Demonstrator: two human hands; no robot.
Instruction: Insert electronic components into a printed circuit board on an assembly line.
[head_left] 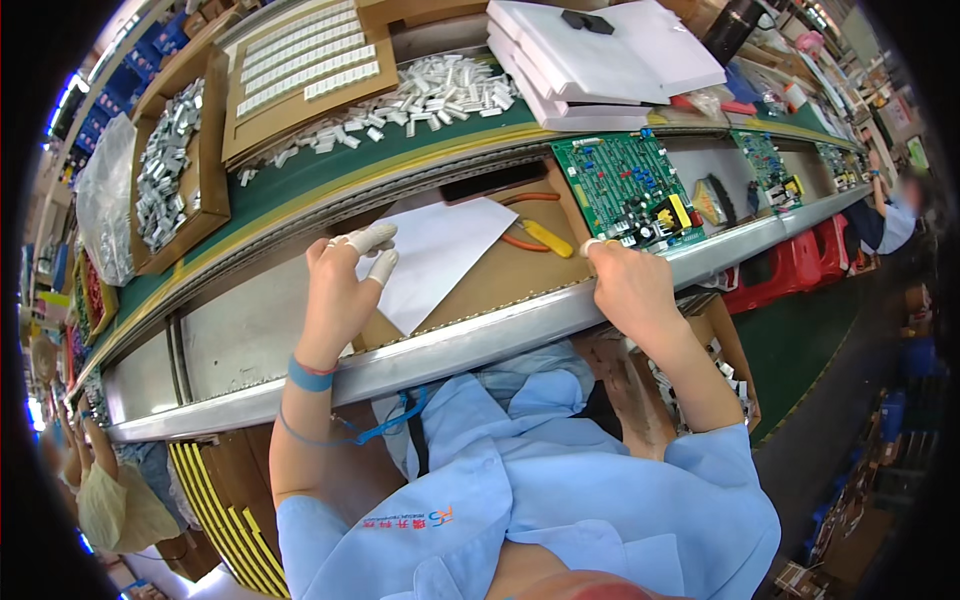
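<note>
Two hands (340, 280) (636, 288) near one sheet (440, 252), one circuit board (618, 180)

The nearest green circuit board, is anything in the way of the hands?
Nothing visible blocks the right hand, which is at the near left corner of the green circuit board. Between the left hand and that board lie white paper and an orange-and-yellow tool.

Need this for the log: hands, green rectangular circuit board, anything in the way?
Right hand at near left corner of circuit board, grip unclear. Left hand by white paper sheet, nothing visibly held. Yellow-handled tool between hands, not over board.
</note>
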